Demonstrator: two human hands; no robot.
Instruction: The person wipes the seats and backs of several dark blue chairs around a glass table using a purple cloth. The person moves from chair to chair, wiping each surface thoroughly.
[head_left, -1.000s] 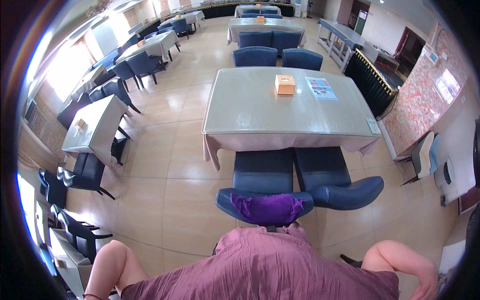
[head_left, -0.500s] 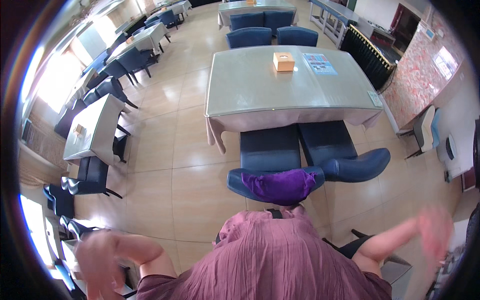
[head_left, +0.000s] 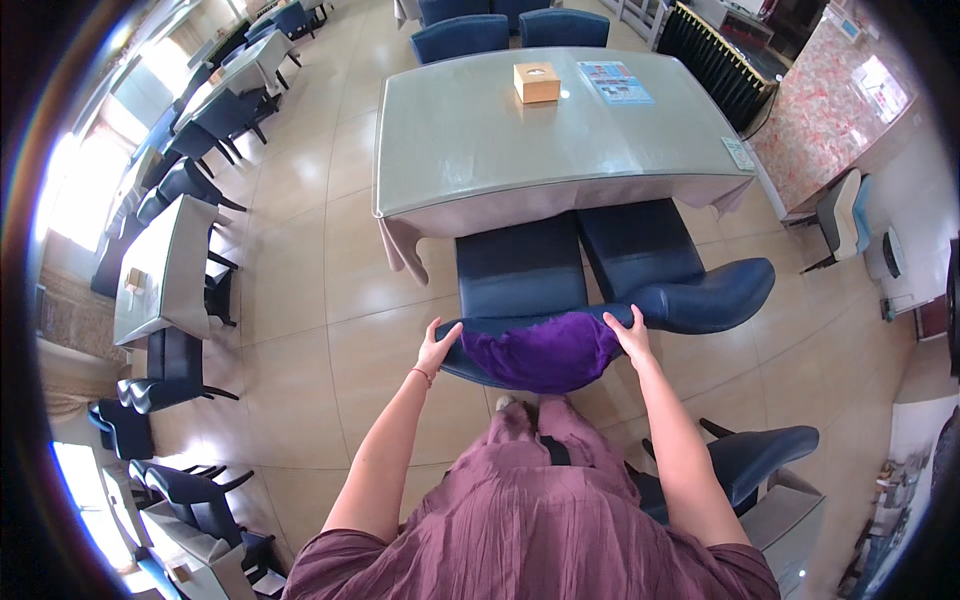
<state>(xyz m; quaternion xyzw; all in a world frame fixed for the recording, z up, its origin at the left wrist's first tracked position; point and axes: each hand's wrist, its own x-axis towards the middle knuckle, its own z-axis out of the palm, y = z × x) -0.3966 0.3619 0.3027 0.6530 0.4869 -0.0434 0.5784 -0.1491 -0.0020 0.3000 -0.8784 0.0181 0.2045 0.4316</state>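
Right in front of me is a dark blue padded chair (head_left: pixel 522 272), its seat partly beneath the table. A crumpled purple cloth (head_left: pixel 545 352) lies draped over the top of its backrest. My left hand (head_left: pixel 436 348) grips the backrest's left end, thumb on top near the cloth. At the other end my right hand (head_left: pixel 629 337) holds the backrest beside the cloth's right edge, its thumb close to or on the fabric. The undersides of both grips are hidden.
A glass-topped table (head_left: pixel 470 140) bears a tissue box (head_left: pixel 537 85), a printed sheet (head_left: pixel 615 83) and a small card (head_left: pixel 738 154). Another blue chair (head_left: pixel 642 250) adjoins on the right. Behind my right arm stands another chair (head_left: pixel 765 462). More tables (head_left: pixel 165 265) and chairs line the left.
Both hands have come in from wide apart at the sides and taken hold of the chair back's two ends. The cloth stays on the backrest; the view has shifted.
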